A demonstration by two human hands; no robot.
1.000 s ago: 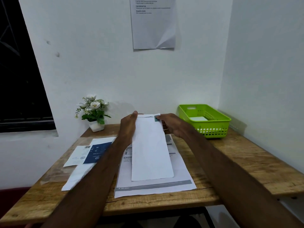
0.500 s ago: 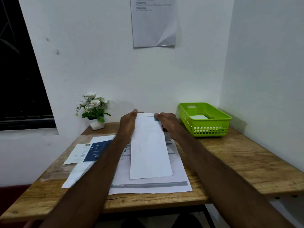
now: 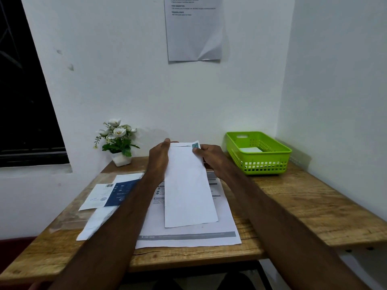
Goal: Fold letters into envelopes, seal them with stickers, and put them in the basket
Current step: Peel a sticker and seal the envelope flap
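A long white envelope (image 3: 187,189) is held lengthwise above the table, its far end raised. My left hand (image 3: 158,162) grips its far left edge. My right hand (image 3: 209,156) pinches the far right corner, where a small teal sticker (image 3: 195,145) shows. Beneath the envelope lies a printed letter sheet (image 3: 188,235) flat on the wooden table (image 3: 303,208). The green basket (image 3: 258,164) stands at the back right with a white envelope (image 3: 250,150) inside it.
A small white pot of flowers (image 3: 118,141) stands at the back left. A blue and white sheet (image 3: 111,193) and another white paper (image 3: 96,225) lie at the left. Walls close the back and right; a notice (image 3: 193,28) hangs above.
The envelope and both hands have lifted slightly and the view has shifted a little; the grip on the far end is the same.
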